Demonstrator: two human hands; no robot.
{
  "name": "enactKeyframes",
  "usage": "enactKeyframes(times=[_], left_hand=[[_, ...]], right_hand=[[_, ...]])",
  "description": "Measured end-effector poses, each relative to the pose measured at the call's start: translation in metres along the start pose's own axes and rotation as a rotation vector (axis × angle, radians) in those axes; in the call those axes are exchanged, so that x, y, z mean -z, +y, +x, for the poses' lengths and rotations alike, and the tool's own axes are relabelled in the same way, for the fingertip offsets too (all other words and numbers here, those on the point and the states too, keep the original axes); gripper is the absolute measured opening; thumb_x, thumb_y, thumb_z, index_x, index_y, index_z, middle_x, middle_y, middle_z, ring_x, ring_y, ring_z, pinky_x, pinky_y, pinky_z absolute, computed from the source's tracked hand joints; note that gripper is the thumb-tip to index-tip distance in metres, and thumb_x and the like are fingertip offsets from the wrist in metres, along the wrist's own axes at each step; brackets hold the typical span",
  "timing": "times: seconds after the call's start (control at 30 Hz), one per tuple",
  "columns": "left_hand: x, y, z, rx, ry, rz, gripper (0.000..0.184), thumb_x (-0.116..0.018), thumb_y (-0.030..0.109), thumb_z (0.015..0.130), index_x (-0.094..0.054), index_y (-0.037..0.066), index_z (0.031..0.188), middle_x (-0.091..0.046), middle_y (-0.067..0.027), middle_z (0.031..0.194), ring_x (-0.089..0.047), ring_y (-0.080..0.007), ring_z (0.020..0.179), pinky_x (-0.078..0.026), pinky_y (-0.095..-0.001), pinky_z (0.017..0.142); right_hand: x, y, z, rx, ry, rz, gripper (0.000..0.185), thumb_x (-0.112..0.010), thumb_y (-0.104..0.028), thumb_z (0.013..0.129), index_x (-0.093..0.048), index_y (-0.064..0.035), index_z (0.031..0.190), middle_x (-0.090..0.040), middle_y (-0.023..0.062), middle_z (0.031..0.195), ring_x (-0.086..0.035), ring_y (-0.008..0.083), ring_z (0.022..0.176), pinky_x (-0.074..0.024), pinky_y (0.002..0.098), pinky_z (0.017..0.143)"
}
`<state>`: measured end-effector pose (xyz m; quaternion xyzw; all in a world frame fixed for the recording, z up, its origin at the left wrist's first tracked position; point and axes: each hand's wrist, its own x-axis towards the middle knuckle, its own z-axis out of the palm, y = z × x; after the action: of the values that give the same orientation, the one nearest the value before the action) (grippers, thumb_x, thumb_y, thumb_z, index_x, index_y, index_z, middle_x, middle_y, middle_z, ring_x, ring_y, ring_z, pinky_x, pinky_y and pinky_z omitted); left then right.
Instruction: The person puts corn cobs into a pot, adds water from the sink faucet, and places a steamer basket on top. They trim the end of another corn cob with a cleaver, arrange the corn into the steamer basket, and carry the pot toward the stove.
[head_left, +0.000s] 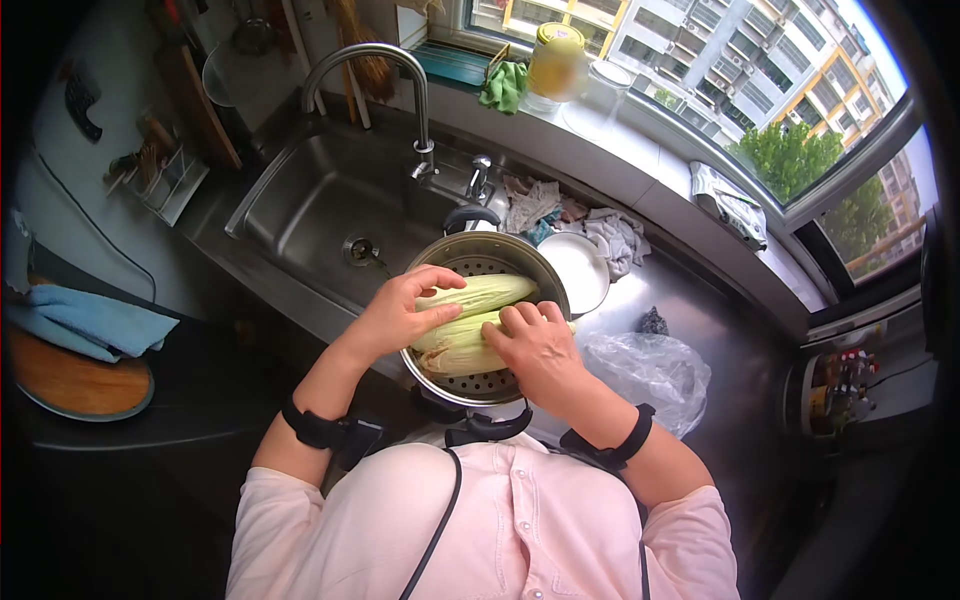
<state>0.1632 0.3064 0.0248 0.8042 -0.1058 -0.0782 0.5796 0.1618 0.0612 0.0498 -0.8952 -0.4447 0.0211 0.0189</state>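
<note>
Two ears of corn in pale green husks lie side by side in a round metal steamer pot (548,272) with a perforated bottom. My left hand (408,308) is at the pot's left side, its thumb and fingers apart, touching the upper corn (490,292). Curled over the right part of the lower corn (455,347) is my right hand (535,345), its fingers bent and resting on the husk. The pot stands by the sink's right edge, with black handles at its far and near sides.
Left of the pot is a steel sink (310,215) with a tall curved faucet (424,100). Rags (612,238), a white plate (575,270) and a clear plastic bag (650,375) lie to the right. A jar (553,70) stands on the windowsill. A round wooden board (80,385) is far left.
</note>
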Motion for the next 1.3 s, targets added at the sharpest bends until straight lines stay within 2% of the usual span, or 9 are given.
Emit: enactKeyframes(times=[0.23, 0.43, 0.6, 0.67, 0.87, 1.1, 1.17, 1.23, 1.3], left_hand=[[-0.012, 0.015, -0.023, -0.084, -0.27, 0.641, 0.052, -0.085, 0.022, 0.067, -0.066, 0.006, 0.113, -0.067, -0.0099, 0.109, -0.063, -0.0301, 0.104, -0.05, -0.0405, 0.09], [-0.018, 0.009, -0.023, -0.057, -0.247, 0.587, 0.047, -0.087, 0.018, 0.065, -0.063, 0.007, 0.104, -0.065, -0.0092, 0.095, -0.064, -0.0309, 0.095, -0.052, -0.041, 0.083], [-0.024, 0.011, -0.025, -0.096, -0.192, 0.641, 0.052, -0.087, 0.022, 0.064, -0.061, 0.008, 0.106, -0.065, -0.0095, 0.099, -0.063, -0.0305, 0.096, -0.052, -0.0407, 0.083], [-0.025, 0.009, -0.026, -0.128, -0.19, 0.728, 0.054, -0.087, 0.028, 0.065, -0.06, 0.008, 0.108, -0.065, -0.0102, 0.103, -0.063, -0.0304, 0.099, -0.052, -0.0411, 0.084], [-0.045, 0.005, -0.018, -0.129, -0.102, 0.635, 0.053, -0.084, 0.038, 0.069, -0.06, 0.007, 0.105, -0.064, -0.0119, 0.102, -0.063, -0.0312, 0.099, -0.052, -0.0425, 0.084], [-0.038, 0.02, -0.009, -0.152, -0.149, 0.787, 0.043, -0.079, 0.036, 0.077, -0.062, 0.006, 0.103, -0.065, -0.0099, 0.099, -0.064, -0.0312, 0.095, -0.052, -0.0422, 0.081], [-0.026, 0.022, 0.014, 0.111, -0.243, 0.608, 0.028, -0.074, 0.029, 0.084, -0.065, 0.008, 0.101, -0.065, -0.0086, 0.099, -0.065, -0.0309, 0.094, -0.052, -0.0422, 0.08], [-0.039, 0.012, 0.032, 0.027, -0.179, 0.687, 0.02, -0.07, 0.022, 0.086, -0.069, 0.01, 0.103, -0.066, -0.009, 0.101, -0.063, -0.0305, 0.101, -0.052, -0.041, 0.084], [-0.056, -0.004, 0.052, -0.366, -0.211, 0.703, 0.026, -0.069, 0.019, 0.084, -0.07, 0.01, 0.109, -0.068, -0.0106, 0.103, -0.06, -0.031, 0.11, -0.049, -0.0412, 0.091]], right_hand=[[-0.002, 0.01, -0.009, 0.092, 0.016, 0.125, 0.064, -0.079, -0.015, 0.071, -0.061, -0.0189, 0.133, -0.06, 0.0058, 0.125, -0.055, 0.026, 0.117, -0.0364, 0.0441, 0.1], [-0.017, 0.013, -0.005, 0.214, 0.152, 0.22, 0.059, -0.074, -0.008, 0.073, -0.062, -0.0171, 0.13, -0.061, 0.005, 0.121, -0.056, 0.0235, 0.114, -0.0371, 0.0442, 0.099], [-0.018, 0.037, -0.013, 0.231, 0.159, 0.404, 0.068, -0.079, -0.016, 0.073, -0.056, -0.0118, 0.137, -0.059, 0.012, 0.126, -0.055, 0.0319, 0.118, -0.0384, 0.0481, 0.102], [-0.012, 0.049, -0.018, 0.049, 0.018, 0.469, 0.068, -0.079, -0.017, 0.077, -0.052, -0.0071, 0.139, -0.058, 0.0161, 0.125, -0.053, 0.0362, 0.118, -0.0394, 0.0475, 0.103], [-0.01, 0.052, -0.015, 0.082, -0.073, 0.434, 0.072, -0.077, -0.016, 0.08, -0.045, -0.0059, 0.143, -0.055, 0.0182, 0.128, -0.053, 0.0368, 0.12, -0.0438, 0.0448, 0.101], [0.01, 0.057, -0.009, 0.036, -0.286, 0.264, 0.069, -0.079, -0.014, 0.076, -0.052, -0.0125, 0.139, -0.061, 0.0097, 0.128, -0.061, 0.0321, 0.111, -0.0487, 0.0437, 0.097], [0.003, 0.059, -0.016, 0.056, -0.216, 0.291, 0.067, -0.08, -0.013, 0.075, -0.055, -0.015, 0.137, -0.062, 0.0087, 0.126, -0.063, 0.0319, 0.106, -0.0509, 0.0435, 0.093], [-0.001, 0.063, -0.019, 0.089, -0.146, 0.309, 0.066, -0.08, -0.013, 0.074, -0.057, -0.0176, 0.135, -0.062, 0.0078, 0.124, -0.065, 0.0318, 0.102, -0.053, 0.0433, 0.089], [-0.002, 0.065, -0.018, 0.12, -0.123, 0.332, 0.068, -0.08, -0.013, 0.073, -0.056, -0.0193, 0.136, -0.059, 0.0084, 0.128, -0.066, 0.031, 0.1, -0.0552, 0.0424, 0.083]])
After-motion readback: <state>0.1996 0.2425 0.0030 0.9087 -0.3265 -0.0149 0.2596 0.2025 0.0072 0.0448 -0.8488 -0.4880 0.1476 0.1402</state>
